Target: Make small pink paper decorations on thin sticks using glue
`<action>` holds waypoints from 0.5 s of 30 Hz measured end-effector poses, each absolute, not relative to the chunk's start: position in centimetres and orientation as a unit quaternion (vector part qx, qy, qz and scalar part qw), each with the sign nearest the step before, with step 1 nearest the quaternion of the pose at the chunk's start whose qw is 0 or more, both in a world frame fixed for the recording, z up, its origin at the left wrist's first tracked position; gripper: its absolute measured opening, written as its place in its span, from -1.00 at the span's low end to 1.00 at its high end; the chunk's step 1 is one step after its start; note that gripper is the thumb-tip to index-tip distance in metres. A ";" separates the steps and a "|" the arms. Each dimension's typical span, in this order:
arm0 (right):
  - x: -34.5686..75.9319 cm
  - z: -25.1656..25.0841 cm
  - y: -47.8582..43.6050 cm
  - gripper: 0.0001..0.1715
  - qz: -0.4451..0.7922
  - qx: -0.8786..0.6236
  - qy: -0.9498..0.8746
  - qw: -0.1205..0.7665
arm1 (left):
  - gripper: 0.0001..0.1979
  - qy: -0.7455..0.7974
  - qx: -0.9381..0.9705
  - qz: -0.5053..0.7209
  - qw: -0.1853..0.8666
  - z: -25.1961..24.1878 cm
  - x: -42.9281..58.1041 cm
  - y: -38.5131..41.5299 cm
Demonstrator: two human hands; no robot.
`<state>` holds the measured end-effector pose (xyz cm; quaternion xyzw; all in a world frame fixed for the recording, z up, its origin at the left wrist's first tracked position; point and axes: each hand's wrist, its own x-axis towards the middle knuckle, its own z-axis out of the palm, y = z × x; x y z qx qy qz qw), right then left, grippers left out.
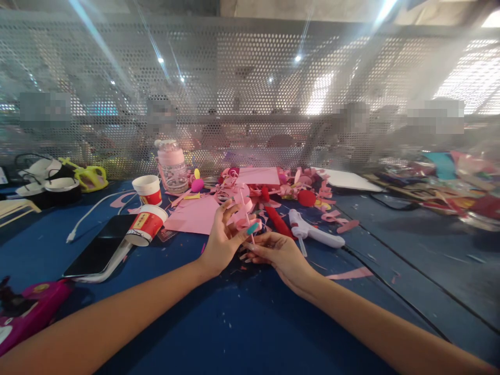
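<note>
Above the blue table my left hand is closed around a pink paper craft made of curled strips on a thin stick. A teal thumb shape, seemingly a nail, lies against the curls. Just below, my right hand pinches the lower end of the pink stick. Behind both hands lies a heap of cut pink and red paper pieces. To the right of my right hand a white hot glue gun rests on its side, nozzle toward me.
Two red-and-white paper cups, a black phone and a pink-capped bottle stand or lie left. Pink card lies mid-table. A perforated metal screen rises behind. The glue gun's cord runs right. A magenta object sits front left.
</note>
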<state>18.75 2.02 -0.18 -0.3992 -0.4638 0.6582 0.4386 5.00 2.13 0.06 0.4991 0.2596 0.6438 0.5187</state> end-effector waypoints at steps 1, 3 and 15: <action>18.8 -0.2 2.0 -0.71 0.657 -0.398 -0.465 0.440 | -0.38 0.267 0.498 0.646 0.513 0.1 4.9 2.2; 18.7 -0.2 2.0 -0.71 0.656 -0.397 -0.464 0.442 | -0.36 0.287 0.496 0.649 0.500 0.1 4.7 2.4; 18.7 0.0 1.9 -0.70 0.661 -0.396 -0.459 0.443 | -0.30 0.319 0.513 0.621 0.500 1.0 4.1 2.6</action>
